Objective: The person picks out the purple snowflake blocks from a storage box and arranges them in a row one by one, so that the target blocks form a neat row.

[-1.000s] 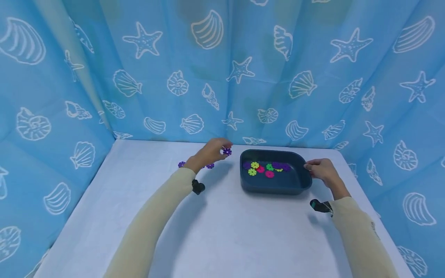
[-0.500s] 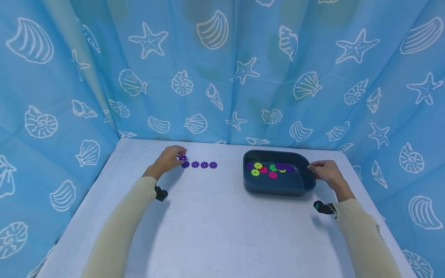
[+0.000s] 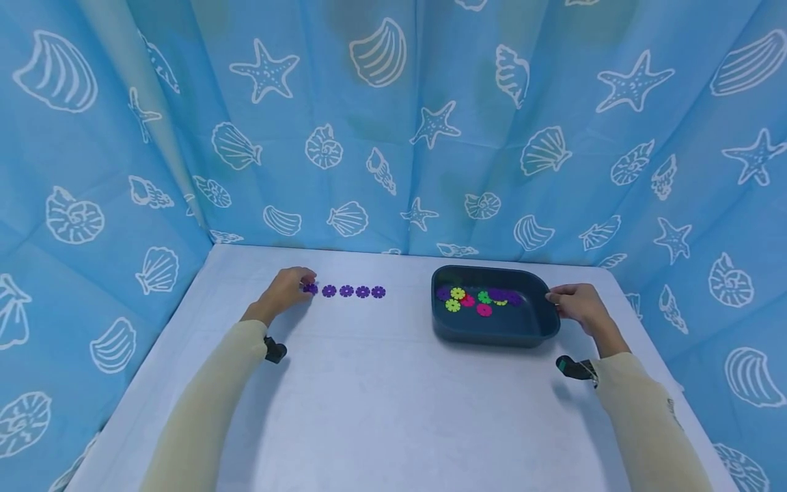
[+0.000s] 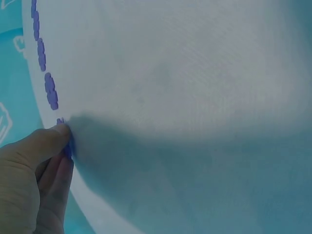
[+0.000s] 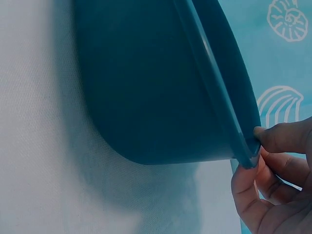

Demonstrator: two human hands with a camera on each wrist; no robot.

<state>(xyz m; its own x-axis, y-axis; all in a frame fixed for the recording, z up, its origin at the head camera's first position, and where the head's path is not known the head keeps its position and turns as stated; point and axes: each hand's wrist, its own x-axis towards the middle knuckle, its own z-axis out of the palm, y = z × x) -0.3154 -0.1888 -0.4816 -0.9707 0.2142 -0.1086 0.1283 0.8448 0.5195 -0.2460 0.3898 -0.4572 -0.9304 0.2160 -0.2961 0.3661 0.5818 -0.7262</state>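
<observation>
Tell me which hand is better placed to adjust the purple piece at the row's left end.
Likely the left hand: it pinches that purple piece at the left end of the row, while the right hand grips the dark bin by its rim, beyond the right end.

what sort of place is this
Perhaps a small curtained-off recording booth, though nothing beyond it shows. A blue shell-print curtain surrounds the white table on three sides, and the black wrist devices hint at filming.
</observation>
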